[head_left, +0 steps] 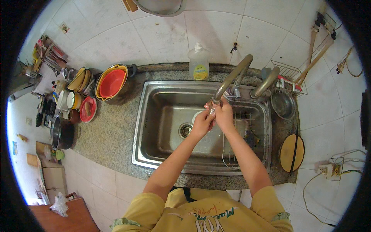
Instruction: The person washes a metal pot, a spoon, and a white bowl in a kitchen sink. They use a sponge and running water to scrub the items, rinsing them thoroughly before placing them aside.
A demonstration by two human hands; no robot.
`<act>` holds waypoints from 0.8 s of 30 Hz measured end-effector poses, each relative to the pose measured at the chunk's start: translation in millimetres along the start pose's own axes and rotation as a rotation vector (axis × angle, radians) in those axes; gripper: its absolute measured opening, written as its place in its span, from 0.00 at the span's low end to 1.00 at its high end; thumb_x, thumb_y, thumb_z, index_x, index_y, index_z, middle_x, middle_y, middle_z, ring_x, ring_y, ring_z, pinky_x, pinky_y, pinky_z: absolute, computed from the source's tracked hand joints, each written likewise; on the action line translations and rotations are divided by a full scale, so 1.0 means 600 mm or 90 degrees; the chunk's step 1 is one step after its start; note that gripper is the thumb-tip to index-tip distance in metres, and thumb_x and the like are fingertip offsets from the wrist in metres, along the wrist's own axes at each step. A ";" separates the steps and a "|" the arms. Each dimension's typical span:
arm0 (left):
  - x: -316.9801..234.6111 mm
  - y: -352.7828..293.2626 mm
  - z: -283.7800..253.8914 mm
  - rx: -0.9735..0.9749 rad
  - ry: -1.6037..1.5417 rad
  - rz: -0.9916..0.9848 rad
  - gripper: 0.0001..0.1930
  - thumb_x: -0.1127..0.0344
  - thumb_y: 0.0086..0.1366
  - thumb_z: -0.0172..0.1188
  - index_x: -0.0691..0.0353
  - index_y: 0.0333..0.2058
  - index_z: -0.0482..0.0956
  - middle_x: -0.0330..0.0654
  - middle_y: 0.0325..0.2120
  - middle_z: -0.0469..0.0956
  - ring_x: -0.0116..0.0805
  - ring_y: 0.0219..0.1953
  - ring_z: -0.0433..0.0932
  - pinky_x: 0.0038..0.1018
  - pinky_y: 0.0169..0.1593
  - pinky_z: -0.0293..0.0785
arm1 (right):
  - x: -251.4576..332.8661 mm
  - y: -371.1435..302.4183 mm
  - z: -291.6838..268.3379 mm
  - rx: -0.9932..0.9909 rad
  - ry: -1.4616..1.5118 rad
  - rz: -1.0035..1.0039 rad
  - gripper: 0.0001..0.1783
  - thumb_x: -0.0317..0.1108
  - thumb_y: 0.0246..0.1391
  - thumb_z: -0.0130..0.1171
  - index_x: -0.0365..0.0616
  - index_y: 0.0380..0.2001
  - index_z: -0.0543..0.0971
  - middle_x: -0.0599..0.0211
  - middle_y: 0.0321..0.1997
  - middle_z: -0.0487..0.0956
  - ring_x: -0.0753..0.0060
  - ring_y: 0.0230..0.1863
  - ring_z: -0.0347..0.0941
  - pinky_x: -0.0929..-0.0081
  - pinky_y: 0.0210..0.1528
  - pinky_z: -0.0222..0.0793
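Note:
Both my hands are together under the mouth of the curved metal faucet (233, 79), over the steel sink (158, 123). My left hand (203, 123) has its fingers curled in against the right. Close beside it, my right hand (224, 115) is bent inward, fingers closed near the spout. Something wet and shiny shows between the fingers, perhaps water; whatever they hold, if anything, is hidden. A white rounded thing (196, 116) shows partly behind my left hand, above the drain (185, 130).
A wire rack (242, 149) with a dark scrubber (251, 138) spans the sink's right side. Behind stands a soap bottle (199, 63). Left on the counter are a red basin (112, 83), a red plate (88, 109) and a dark pot (62, 132); right, a metal bowl (283, 104) and round board (292, 153).

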State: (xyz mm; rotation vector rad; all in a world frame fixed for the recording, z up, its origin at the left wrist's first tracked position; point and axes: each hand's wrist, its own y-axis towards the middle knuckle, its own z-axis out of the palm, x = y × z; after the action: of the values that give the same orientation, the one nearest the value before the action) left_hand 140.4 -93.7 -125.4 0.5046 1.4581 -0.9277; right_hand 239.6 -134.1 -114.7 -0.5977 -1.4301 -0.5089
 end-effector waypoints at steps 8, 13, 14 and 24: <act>0.000 -0.026 -0.020 0.112 -0.188 -0.008 0.13 0.77 0.56 0.44 0.66 0.42 0.63 0.45 0.34 0.73 0.28 0.26 0.72 0.22 0.29 0.68 | 0.016 0.011 -0.005 0.017 0.161 0.040 0.11 0.29 0.53 0.45 0.35 0.39 0.65 0.57 0.30 0.73 0.64 0.32 0.74 0.75 0.33 0.72; 0.002 -0.013 -0.035 0.037 -0.107 -0.113 0.05 0.68 0.61 0.44 0.62 0.30 0.66 0.42 0.18 0.73 0.23 0.14 0.65 0.18 0.17 0.59 | 0.003 0.009 0.008 0.104 0.182 0.043 0.14 0.37 0.54 0.45 0.38 0.38 0.66 0.59 0.32 0.73 0.66 0.35 0.72 0.72 0.36 0.69; -0.004 -0.013 -0.035 0.032 -0.118 -0.130 0.06 0.67 0.61 0.44 0.62 0.29 0.67 0.40 0.16 0.72 0.21 0.13 0.63 0.17 0.16 0.56 | -0.001 0.012 0.006 0.124 0.178 0.040 0.14 0.37 0.53 0.45 0.38 0.39 0.66 0.60 0.33 0.73 0.68 0.36 0.72 0.72 0.37 0.69; 0.002 -0.029 -0.038 0.028 -0.295 -0.104 0.08 0.76 0.58 0.41 0.63 0.37 0.62 0.40 0.23 0.71 0.21 0.15 0.59 0.16 0.18 0.54 | -0.034 0.032 -0.017 0.144 -0.209 -0.144 0.21 0.29 0.39 0.56 0.41 0.41 0.67 0.61 0.33 0.74 0.67 0.32 0.72 0.71 0.34 0.67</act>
State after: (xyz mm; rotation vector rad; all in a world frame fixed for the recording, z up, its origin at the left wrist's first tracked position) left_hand 112.9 -86.3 -124.7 0.1834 1.0688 -1.1214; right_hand 258.2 -127.1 -137.0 -0.3486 -1.8530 -0.4292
